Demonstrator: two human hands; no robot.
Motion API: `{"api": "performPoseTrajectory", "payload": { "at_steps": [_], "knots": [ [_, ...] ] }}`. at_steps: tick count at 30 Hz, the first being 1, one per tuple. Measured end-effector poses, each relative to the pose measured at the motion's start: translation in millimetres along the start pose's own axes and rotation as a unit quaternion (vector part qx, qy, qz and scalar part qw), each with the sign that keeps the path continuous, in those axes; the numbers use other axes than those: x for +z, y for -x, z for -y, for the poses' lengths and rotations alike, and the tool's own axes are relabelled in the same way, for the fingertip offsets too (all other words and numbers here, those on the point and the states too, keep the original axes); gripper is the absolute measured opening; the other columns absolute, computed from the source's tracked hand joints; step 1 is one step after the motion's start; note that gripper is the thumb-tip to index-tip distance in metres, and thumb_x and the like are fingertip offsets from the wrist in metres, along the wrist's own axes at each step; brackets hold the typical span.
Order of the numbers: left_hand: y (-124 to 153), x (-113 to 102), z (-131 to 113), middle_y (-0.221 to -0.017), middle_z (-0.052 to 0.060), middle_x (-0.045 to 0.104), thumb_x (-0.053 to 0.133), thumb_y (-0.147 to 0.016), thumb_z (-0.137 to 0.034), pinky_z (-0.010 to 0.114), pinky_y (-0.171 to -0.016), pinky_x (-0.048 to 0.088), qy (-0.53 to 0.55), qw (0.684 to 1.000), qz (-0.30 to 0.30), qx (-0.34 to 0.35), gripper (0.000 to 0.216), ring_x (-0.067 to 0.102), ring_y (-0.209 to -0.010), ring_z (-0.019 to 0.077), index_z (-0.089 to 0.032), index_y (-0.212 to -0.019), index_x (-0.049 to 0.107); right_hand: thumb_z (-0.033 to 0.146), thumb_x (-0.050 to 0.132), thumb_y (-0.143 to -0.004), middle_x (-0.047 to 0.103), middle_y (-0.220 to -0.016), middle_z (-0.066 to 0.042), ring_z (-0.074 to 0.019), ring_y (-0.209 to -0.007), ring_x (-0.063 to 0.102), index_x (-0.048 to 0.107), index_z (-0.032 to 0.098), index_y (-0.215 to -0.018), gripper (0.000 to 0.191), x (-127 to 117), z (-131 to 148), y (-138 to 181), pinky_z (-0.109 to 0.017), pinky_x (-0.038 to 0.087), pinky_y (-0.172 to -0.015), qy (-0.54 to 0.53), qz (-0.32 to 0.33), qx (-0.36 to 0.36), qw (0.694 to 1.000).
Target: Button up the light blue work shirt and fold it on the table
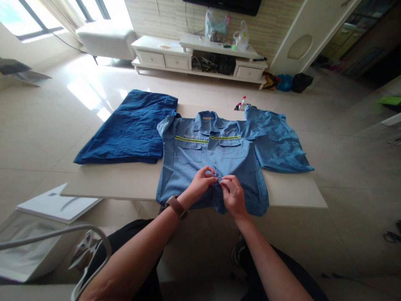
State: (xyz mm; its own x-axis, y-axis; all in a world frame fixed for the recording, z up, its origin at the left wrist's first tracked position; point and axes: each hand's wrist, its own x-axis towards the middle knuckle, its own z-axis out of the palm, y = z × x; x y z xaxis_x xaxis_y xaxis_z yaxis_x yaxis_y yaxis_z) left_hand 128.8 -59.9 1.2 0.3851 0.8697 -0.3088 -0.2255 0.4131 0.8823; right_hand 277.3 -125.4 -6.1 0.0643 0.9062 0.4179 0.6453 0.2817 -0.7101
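A light blue work shirt with a yellow reflective chest stripe lies face up on a pale table, its hem hanging over the near edge. My left hand, with a brown watch on the wrist, pinches the shirt's front placket low down. My right hand pinches the same spot from the other side, fingertips touching the left hand's. The shirt's right sleeve is spread out across the table.
Dark blue folded trousers lie on the table's left part. A small bottle stands at the far edge. A white TV cabinet stands against the far wall. A white box and a drying rack sit at lower left.
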Motion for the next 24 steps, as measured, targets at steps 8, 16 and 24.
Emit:
{"api": "performPoseTrajectory", "payload": {
  "at_steps": [8, 16, 24],
  "knots": [
    [4, -2, -7, -0.065, -0.006, 0.058, 0.08, -0.066, -0.025, 0.021, -0.059, 0.034, -0.025, 0.999, 0.033, -0.004, 0.034, 0.051, -0.06, 0.0078, -0.019, -0.089, 0.055, 0.017, 0.045, -0.098, 0.068, -0.106, -0.009, -0.0215, -0.1, 0.067, 0.069, 0.025, -0.08, 0.031, -4, -10, 8, -0.037, 0.056, -0.089, 0.017, 0.049, -0.073, 0.996],
    [1, -1, 2, -0.07, -0.004, 0.062, 0.082, -0.063, -0.025, 0.024, -0.067, 0.041, -0.012, 1.0, 0.001, 0.023, 0.036, 0.058, -0.068, 0.011, -0.017, -0.09, 0.06, 0.03, 0.064, -0.093, 0.064, -0.087, -0.004, -0.0191, -0.081, 0.063, 0.063, 0.022, -0.09, 0.008, -3, 9, -2, -0.032, 0.054, -0.075, -0.014, -0.042, 0.009, 0.999],
    [-9, 2, 11, -0.067, -0.006, 0.054, 0.079, -0.061, -0.024, 0.022, -0.063, 0.036, -0.022, 0.997, -0.02, 0.067, 0.027, 0.048, -0.064, 0.0085, -0.017, -0.077, 0.059, 0.044, 0.07, -0.086, 0.067, -0.074, -0.003, -0.0185, -0.069, 0.062, 0.065, 0.02, -0.077, 0.027, 7, -3, 0, -0.03, 0.048, -0.066, -0.103, -0.003, 0.216, 0.971]
  ]
}}
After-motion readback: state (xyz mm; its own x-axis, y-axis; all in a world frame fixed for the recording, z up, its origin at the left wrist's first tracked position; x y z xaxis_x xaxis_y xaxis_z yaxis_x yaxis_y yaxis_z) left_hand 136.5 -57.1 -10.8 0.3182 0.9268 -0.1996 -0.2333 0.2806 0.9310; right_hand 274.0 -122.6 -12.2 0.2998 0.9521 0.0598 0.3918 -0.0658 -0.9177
